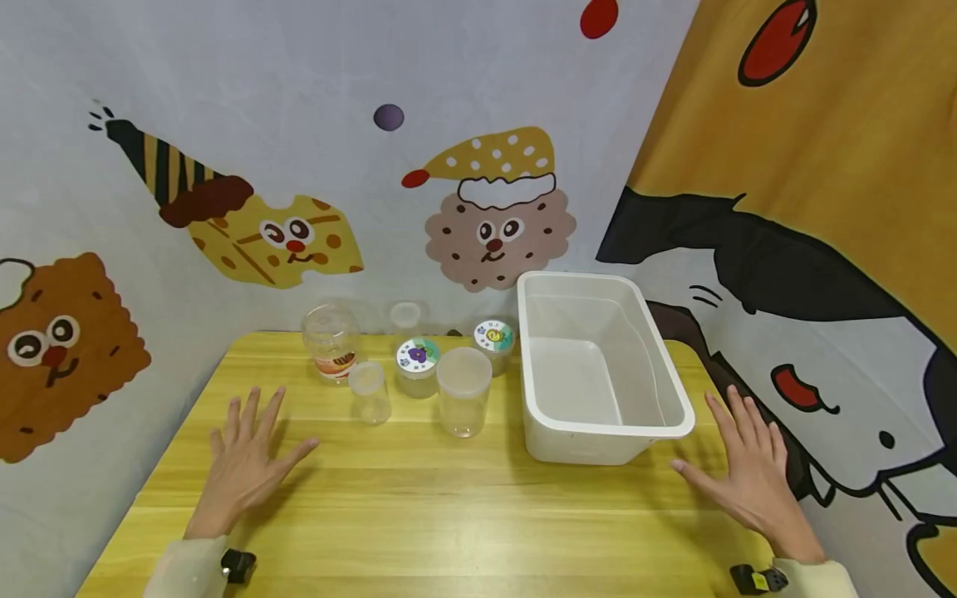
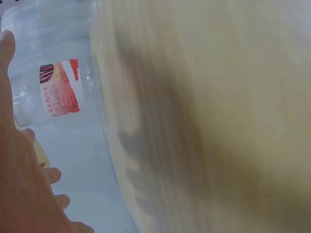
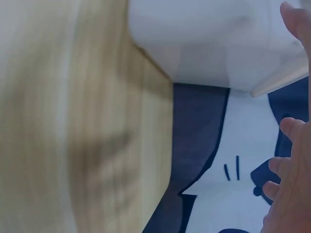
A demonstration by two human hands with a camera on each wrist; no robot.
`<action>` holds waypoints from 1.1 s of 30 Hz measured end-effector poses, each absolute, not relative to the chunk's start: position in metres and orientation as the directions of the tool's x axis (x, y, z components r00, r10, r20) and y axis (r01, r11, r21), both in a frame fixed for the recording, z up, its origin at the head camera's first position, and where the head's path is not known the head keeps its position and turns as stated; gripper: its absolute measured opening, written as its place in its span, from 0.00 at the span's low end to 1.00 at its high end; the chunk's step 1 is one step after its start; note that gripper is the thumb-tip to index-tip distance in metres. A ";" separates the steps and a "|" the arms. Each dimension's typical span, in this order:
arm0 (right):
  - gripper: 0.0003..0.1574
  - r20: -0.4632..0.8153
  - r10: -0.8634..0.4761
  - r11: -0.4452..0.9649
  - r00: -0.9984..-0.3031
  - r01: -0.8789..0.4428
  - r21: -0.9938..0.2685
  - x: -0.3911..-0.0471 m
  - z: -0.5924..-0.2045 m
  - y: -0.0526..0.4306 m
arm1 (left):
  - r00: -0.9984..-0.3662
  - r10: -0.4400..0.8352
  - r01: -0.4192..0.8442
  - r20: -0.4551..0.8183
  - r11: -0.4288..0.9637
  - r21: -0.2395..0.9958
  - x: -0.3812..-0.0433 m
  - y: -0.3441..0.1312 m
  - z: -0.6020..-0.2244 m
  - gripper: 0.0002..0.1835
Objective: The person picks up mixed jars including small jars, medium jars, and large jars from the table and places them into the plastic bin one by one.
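Plainly, the left hand (image 1: 245, 472) near jars (image 1: 372, 404) and right hand (image 1: 750, 475) beside the tub (image 1: 579, 447) spread empty fingers (image 1: 269, 413) wide.

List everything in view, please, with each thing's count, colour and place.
Plank-patterned table: 1, yellow, underneath.
Rectangular plastic tub: 1, white, table's right.
Rounded jar: 1, clear, red-orange label, rear left.
Cylindrical lidded containers: 3, clear, pale lids; two front, one back.
Jars with printed lids: 2, clear, multicoloured lids, left of tub.
Backdrop with cartoons: count unclear, mostly grey and orange, behind.
Small wrist devices: 2, black, cuffs.
Long sleeves: 2, cream, lower edge.
Left hand: 1, bare, lower left.
Right hand: 1, bare, lower right.
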State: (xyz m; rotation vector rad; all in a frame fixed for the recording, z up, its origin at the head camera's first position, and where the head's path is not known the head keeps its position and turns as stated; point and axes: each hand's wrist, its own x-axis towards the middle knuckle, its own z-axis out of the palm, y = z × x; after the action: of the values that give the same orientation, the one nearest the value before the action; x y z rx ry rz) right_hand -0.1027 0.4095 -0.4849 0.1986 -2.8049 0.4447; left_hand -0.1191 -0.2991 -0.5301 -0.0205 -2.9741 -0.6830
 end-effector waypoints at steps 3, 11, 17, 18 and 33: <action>0.74 0.320 -0.110 0.929 -0.941 -0.211 -0.304 -0.103 -0.478 0.406 | -0.996 0.002 0.042 0.087 0.886 0.461 -0.121 -0.297 -0.529 0.54; 0.73 0.342 -0.144 0.882 -0.929 -0.277 -0.380 -0.101 -0.459 0.392 | -0.993 0.020 0.081 0.120 0.845 0.529 -0.126 -0.291 -0.523 0.53; 0.67 0.346 -0.175 0.852 -0.922 -0.318 -0.415 -0.099 -0.447 0.376 | -0.992 0.009 0.083 0.125 0.798 0.598 -0.130 -0.291 -0.519 0.53; 0.66 0.343 -0.176 0.849 -0.923 -0.319 -0.422 -0.099 -0.446 0.373 | -0.992 0.007 0.083 0.125 0.788 0.611 -0.131 -0.291 -0.519 0.53; 0.55 0.450 -0.253 0.841 -0.857 -0.425 -0.336 -0.098 -0.433 0.337 | -0.992 -0.028 0.075 0.120 0.633 0.770 -0.151 -0.291 -0.522 0.49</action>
State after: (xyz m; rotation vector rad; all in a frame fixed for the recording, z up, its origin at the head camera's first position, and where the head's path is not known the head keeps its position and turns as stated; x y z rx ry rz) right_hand -0.0975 0.3369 -0.4334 0.5048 -2.6269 0.6076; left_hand -0.1511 -0.2911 -0.5220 -0.0391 -2.7284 -1.2956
